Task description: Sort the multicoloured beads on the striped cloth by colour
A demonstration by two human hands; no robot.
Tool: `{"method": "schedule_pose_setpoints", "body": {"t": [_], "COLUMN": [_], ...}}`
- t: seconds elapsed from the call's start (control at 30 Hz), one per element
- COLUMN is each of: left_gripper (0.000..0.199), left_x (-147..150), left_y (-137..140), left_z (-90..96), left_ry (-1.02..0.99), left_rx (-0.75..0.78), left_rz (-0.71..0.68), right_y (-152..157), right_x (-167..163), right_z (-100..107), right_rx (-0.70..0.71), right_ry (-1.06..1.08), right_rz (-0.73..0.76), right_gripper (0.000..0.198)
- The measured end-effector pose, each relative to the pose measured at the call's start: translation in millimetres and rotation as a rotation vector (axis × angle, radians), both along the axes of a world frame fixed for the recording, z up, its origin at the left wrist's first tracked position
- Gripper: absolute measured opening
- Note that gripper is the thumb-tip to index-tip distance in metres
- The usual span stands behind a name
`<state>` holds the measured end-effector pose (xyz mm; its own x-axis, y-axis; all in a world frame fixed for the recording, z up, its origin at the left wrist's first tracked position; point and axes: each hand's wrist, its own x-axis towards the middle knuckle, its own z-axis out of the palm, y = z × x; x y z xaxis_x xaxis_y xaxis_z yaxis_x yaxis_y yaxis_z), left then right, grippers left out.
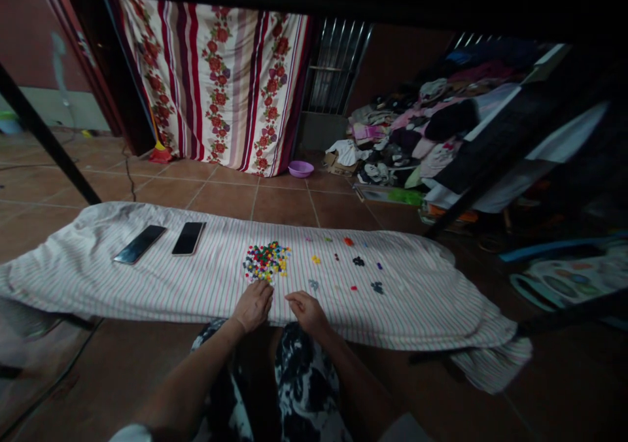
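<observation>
A mixed pile of small coloured beads [267,259] lies on a striped cloth [216,291]. At the pile's near edge is my left hand [254,305], its fingers curled and close together; whatever is under the fingertips is hidden. My right hand [309,311] is just to the right, over the cloth, with thumb and forefinger pinched; anything between them is too small to name. Small sorted groups spread out to the right: yellow beads [316,259], black beads [358,261], dark grey beads [377,288], light grey beads [313,285], orange beads [348,241] and red beads [354,288].
Two phones lie on the cloth's left side, a tilted phone [140,244] and an upright-placed phone [189,238]. Beyond stand a floral curtain [220,89], a purple basin [301,169] and a heap of clothes [412,128]. Dark metal bars [49,135] frame both sides.
</observation>
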<state>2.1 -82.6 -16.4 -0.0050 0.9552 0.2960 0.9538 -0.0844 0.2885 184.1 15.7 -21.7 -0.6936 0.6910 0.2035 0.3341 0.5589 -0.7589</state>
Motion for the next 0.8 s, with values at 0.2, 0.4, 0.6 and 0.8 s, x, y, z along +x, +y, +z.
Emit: {"method": "schedule_pose_setpoints", "body": {"t": [0.2,0.4,0.6,0.8], "left_gripper": [0.024,0.021,0.032,0.055], "left_x": [7,10,-16,-40], "left_y": [3,2,-4,-10], "left_z": [-2.3,5.0,10.3,-4.7], "left_ry": [-0.021,-0.046,-0.012,0.006], "left_rx": [0.016,0.020,0.100,0.039], "left_rz": [0.102,0.166,0.540,0.813], "right_y": [19,42,63,76], "right_x": [-10,-40,-68,-92], "right_z": [-4,1,11,23], "right_rx": [0.048,0.120,0.189,0.221], "right_ry": [0.037,0.032,-0.071,-0.249], "right_rz": [-0.040,-0.095,-0.067,-0.034], "right_gripper": [0.028,0.029,0.029,0.031]}}
